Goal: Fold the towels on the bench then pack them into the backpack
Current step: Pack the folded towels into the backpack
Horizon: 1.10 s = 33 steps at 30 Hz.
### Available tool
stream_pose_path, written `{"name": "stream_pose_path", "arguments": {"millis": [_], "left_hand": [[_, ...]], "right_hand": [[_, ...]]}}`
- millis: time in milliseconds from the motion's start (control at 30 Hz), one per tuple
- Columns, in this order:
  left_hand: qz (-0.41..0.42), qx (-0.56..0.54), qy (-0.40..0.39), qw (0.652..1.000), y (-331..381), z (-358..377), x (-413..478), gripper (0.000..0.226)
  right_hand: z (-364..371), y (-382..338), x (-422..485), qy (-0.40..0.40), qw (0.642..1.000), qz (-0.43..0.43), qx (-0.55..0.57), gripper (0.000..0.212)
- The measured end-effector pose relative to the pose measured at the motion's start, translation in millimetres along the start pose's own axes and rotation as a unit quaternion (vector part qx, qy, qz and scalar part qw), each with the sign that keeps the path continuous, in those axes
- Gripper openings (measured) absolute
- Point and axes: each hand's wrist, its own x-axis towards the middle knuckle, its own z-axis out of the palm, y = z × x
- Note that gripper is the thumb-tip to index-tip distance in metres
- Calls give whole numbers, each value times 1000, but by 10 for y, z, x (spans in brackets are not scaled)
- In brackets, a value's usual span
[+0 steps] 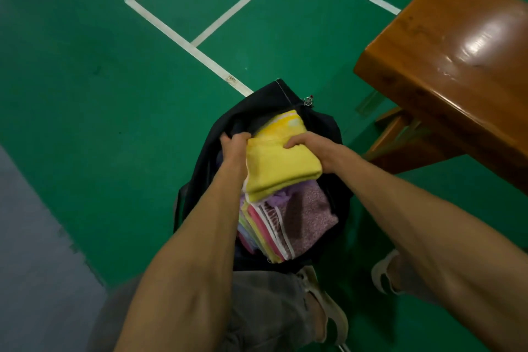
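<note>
A folded yellow towel (281,164) sits at frame centre, on top of a pink towel (307,217) and a striped towel (264,230), all inside the open black backpack (265,106) that stands on the green floor (85,71). The left hand (235,146) curls its fingers over the backpack's rim just beside the towel's left edge, and the right hand (308,146) grips the yellow towel w/ fingers bent over its top edge. The wooden bench (457,46) is at upper right, apart from the backpack; white court lines (183,40) cross the upper middle.

Green floor (85,80) — black backpack (274,100) on it, wooden bench (457,66) beside.
</note>
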Motion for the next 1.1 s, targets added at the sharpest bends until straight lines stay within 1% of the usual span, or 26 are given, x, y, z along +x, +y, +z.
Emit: {"name": "stream_pose_path", "arguments": {"millis": [33, 67, 100, 167, 200, 233, 267, 300, 333, 400, 467, 500, 533, 567, 600, 633, 700, 733, 767, 800, 833, 867, 900, 967, 1033, 1100], "left_hand": [[38, -11, 4, 999, 169, 68, -257, 93], [58, -27, 9, 998, 239, 123, -302, 94], [59, -46, 6, 997, 342, 149, -420, 96], [44, -138, -2, 989, 514, 104, -449, 99], [24, -175, -2, 984, 596, 54, -426, 90], [16, -205, -1, 979, 714, 27, -450, 69], [7, -230, 0, 973, 844, 22, -487, 40], [-4, -251, -10, 968, 958, 24, -548, 16], [-7, -283, -13, 959, 1052, 37, -576, 7], [-9, -331, -30, 943, 1144, 107, -624, 13], [-13, -355, -62, 933, 1059, 181, -664, 9], [-17, -361, -80, 929, 977, 226, -654, 10], [-22, -370, -91, 924, 877, 271, -611, 12], [-26, -367, -95, 925, 787, 307, -588, 12], [-30, -355, -100, 929, 720, 342, -565, 11], [-36, -340, -103, 934, 657, 374, -545, 9], [-50, -336, -102, 935, 544, 415, -478, 9], [-56, -332, -101, 936, 500, 427, -439, 15], [-60, -321, -104, 939, 469, 449, -419, 21], [-60, -314, -107, 942, 433, 464, -411, 25], [-59, -311, -108, 942, 399, 475, -417, 27], [-58, -305, -105, 945, 367, 489, -424, 28], [-54, -288, -101, 951, 344, 503, -422, 29], [-46, -244, -89, 965, 305, 504, -426, 33], [-51, -220, -83, 971, 237, 463, -396, 38], [-65, -207, -77, 973, 166, 407, -388, 44]], "right_hand": [[116, -81, 17, -5, 1000, -6, -15, 67], [244, -157, 23, -9, 999, -8, -29, 68], [346, -233, 68, -12, 999, -12, -39, 71], [505, -401, 45, -17, 998, -22, -62, 74], [547, -469, 28, -26, 998, -31, -53, 69], [559, -518, 26, -38, 998, -43, -34, 59], [547, -540, -5, -49, 997, -55, -2, 47], [509, -518, 1, -61, 995, -68, 34, 41], [476, -479, 8, -65, 993, -76, 65, 39], [393, -334, 83, -64, 989, -74, 112, 34], [329, -168, 170, -20, 992, -48, 114, 31], [248, -86, 327, 14, 994, -37, 104, 39], [130, 27, 557, 46, 995, -31, 88, 58], [2, 145, 832, 71, 995, -34, 65, 84], [-117, 221, 1121, 96, 993, -44, 44, 105], [-202, 246, 1304, 110, 992, -53, 31, 113], [-163, 104, 1158, 108, 990, -74, 46, 105], [-63, -32, 901, 112, 990, -72, 47, 97], [22, -155, 672, 120, 989, -76, 43, 84], [24, -191, 627, 118, 989, -85, 41, 69], [5, -189, 661, 119, 987, -98, 38, 60], [3, -178, 667, 133, 985, -111, 20, 55], [-1, -163, 670, 168, 979, -117, -9, 58], [-15, -132, 671, 207, 966, -129, -85, 58], [-32, -98, 695, 233, 950, -134, -161, 48], [-56, -82, 721, 247, 941, -151, -173, 39]]}}
